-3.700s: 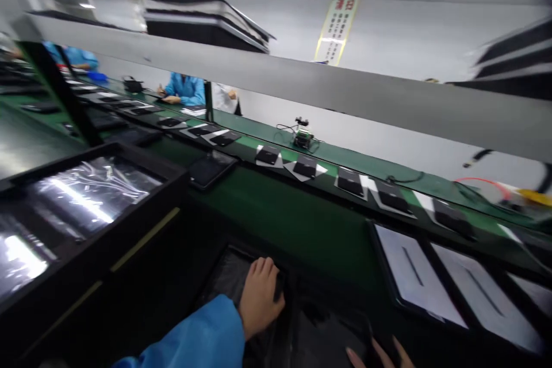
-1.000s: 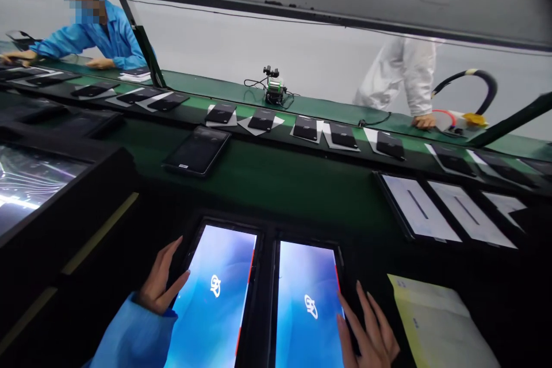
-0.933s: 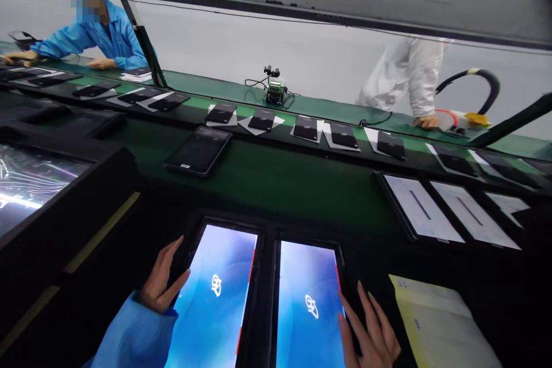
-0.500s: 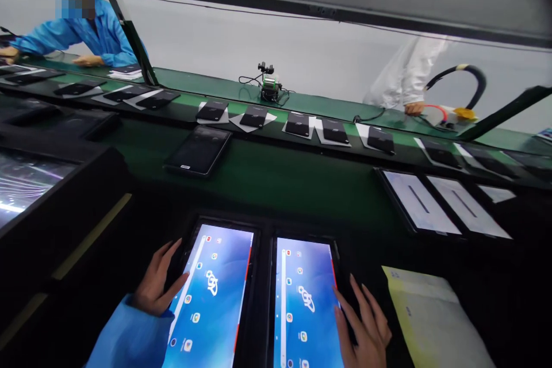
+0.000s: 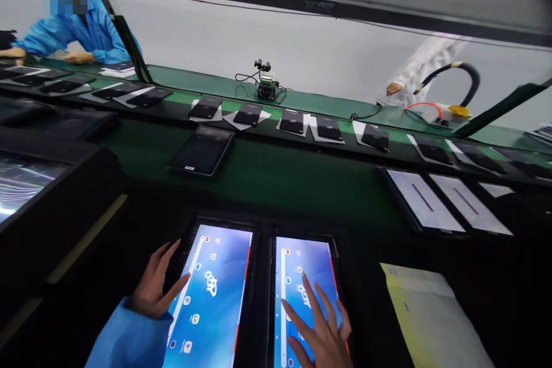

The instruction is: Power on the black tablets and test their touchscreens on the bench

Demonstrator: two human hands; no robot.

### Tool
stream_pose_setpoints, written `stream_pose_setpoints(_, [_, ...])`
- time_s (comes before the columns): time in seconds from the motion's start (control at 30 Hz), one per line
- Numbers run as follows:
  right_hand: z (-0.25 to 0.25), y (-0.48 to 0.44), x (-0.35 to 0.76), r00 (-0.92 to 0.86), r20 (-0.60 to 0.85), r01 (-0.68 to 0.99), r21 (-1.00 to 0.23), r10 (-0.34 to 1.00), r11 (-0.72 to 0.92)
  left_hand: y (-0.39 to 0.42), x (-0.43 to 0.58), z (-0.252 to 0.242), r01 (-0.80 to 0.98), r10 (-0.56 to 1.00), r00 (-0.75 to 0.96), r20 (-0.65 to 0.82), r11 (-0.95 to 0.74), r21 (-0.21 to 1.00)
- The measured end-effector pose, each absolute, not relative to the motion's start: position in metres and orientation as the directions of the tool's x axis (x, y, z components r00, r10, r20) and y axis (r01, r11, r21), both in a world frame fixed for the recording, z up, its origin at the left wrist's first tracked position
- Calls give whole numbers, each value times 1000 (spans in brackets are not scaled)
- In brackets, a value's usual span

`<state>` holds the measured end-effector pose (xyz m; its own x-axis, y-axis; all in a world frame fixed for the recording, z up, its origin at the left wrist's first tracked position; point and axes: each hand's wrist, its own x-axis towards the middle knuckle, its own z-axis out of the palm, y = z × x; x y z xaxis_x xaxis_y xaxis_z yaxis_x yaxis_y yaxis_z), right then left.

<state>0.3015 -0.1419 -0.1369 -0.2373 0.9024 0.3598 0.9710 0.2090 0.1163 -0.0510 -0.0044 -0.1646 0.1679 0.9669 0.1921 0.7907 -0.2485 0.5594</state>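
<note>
Two lit tablets lie side by side at the near edge of the bench, both showing a blue home screen with app icons. My left hand (image 5: 156, 287), in a blue sleeve, rests with spread fingers on the left edge of the left tablet (image 5: 211, 293). Fingers apart, my right hand (image 5: 317, 328) lies flat over the screen of the right tablet (image 5: 302, 267). Neither hand grips anything.
A dark tablet (image 5: 202, 151) lies on the green belt (image 5: 276, 178). Several small black devices on white sheets line the far conveyor. White-screened tablets (image 5: 425, 207) sit right, a yellowish envelope (image 5: 426, 316) near right, a black tray box (image 5: 38, 195) left. Two co-workers stand behind the line.
The tablets went from dark to a logo screen, then to home screens with icons. My right hand moved from the right tablet's edge onto its screen. The left hand stayed.
</note>
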Motion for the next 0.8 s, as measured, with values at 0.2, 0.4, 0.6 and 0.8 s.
stream_pose_setpoints(0.2, [-153, -145, 300, -207, 410, 977, 45, 888, 207, -4, -48, -166, 820, 946, 210, 247, -308, 482])
stream_pose_setpoints(0.4, [-154, -144, 302, -230, 403, 972, 54, 886, 228, -4, -48, -168, 843, 940, 203, 275, -311, 440])
stream_pose_setpoints(0.6, [-152, -147, 307, -31, 431, 992, -99, 902, 82, -5, -45, -163, 842, 939, 202, 280, -312, 441])
stream_pose_setpoints(0.8, [-149, -152, 312, 27, 402, 989, -143, 915, 33, -3, -48, -166, 819, 944, 189, 270, -304, 487])
